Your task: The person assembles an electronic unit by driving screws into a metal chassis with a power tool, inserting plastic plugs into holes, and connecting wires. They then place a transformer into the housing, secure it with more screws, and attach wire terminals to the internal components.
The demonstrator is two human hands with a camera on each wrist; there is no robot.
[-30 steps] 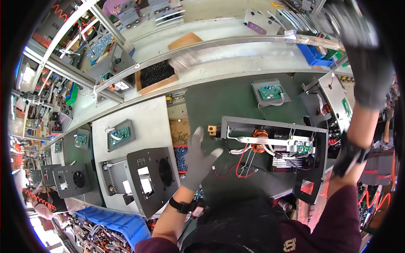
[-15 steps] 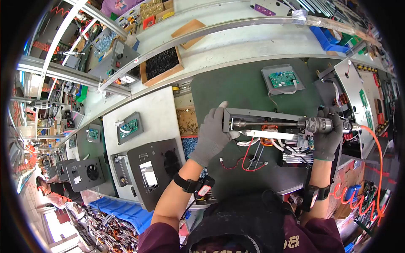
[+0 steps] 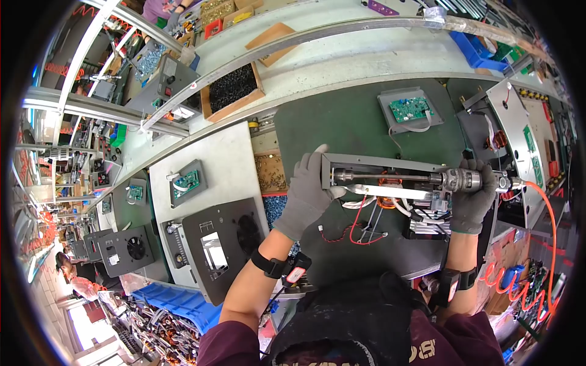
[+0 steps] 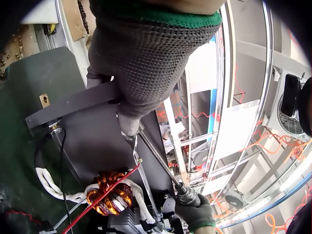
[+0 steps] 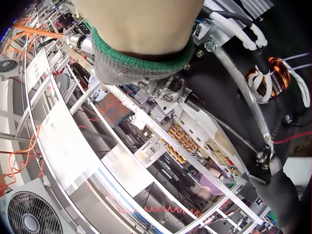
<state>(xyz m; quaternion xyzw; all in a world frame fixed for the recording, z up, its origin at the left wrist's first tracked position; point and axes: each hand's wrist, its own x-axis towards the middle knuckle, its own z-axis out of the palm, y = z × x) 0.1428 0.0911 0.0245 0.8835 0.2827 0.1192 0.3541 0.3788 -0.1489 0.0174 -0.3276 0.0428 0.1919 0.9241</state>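
My right hand (image 3: 473,204) grips an air screwdriver (image 3: 461,180) whose long shaft lies along the inside of a dark metal housing (image 3: 387,163). At the housing's left end wall, the socket tip (image 5: 262,158) meets a fastening spot beside the end of a flat metal bar (image 5: 246,97). My left hand (image 3: 305,194) holds that end wall between thumb and fingers, the thumb close to the tip. Below the shaft sit a copper coil (image 4: 109,197) and white-sleeved leads (image 4: 46,183). Both hands wear grey gloves.
An orange air hose (image 3: 546,213) runs from the driver down the right side. Behind the housing lies a circuit board (image 3: 410,110) on a plate. A fan panel (image 3: 223,247) stands at left, and a second open unit (image 3: 513,146) at right.
My right hand, raised and blurred at the upper right a second ago, is now down at the housing with the driver. My left hand has moved from beside the housing onto its end wall.
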